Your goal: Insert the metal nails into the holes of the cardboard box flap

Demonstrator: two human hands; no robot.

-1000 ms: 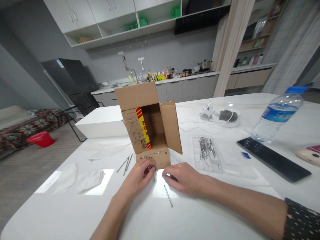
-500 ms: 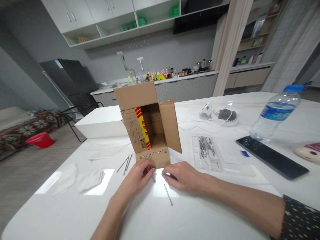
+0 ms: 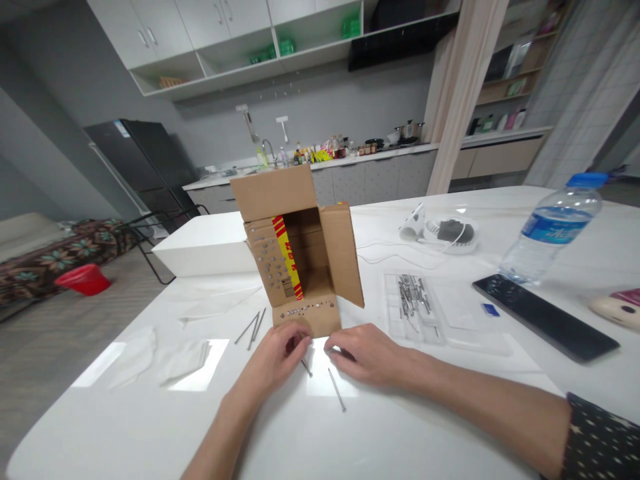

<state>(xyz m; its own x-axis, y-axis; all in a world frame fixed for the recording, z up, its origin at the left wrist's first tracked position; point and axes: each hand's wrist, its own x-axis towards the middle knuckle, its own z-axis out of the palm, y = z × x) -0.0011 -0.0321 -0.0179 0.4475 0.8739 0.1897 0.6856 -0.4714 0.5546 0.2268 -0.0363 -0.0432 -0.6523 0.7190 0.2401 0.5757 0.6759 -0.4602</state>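
Observation:
A cardboard box (image 3: pixel 344 257) stands on its side with its opening facing me. Rows of nail heads dot its left flap (image 3: pixel 267 267) and its bottom flap (image 3: pixel 320 323). By the bottom flap's left edge, my left hand (image 3: pixel 277 350) is closed, with a nail (image 3: pixel 307 369) jutting from beneath the thumb toward me. My right hand (image 3: pixel 365 355) rests on the table off the flap's right corner, fingers bent, thumb apart, nothing seen in them. Between and below the hands lies a loose nail (image 3: pixel 337 390). Several more nails (image 3: pixel 256 329) lie left of the flap.
Right of the box sits a clear plastic case (image 3: pixel 393 327) of nails. Beyond it are a black phone-like slab (image 3: pixel 545 317), a water bottle (image 3: pixel 550 230) and a white cable (image 3: pixel 400 257). Crumpled white tissue (image 3: pixel 183 360) lies at the left, a white box (image 3: pixel 200 250) behind.
The nail at my left hand has shifted slightly toward me, and less of it shows under the thumb. My right hand and the loose nails are nearly unmoved.

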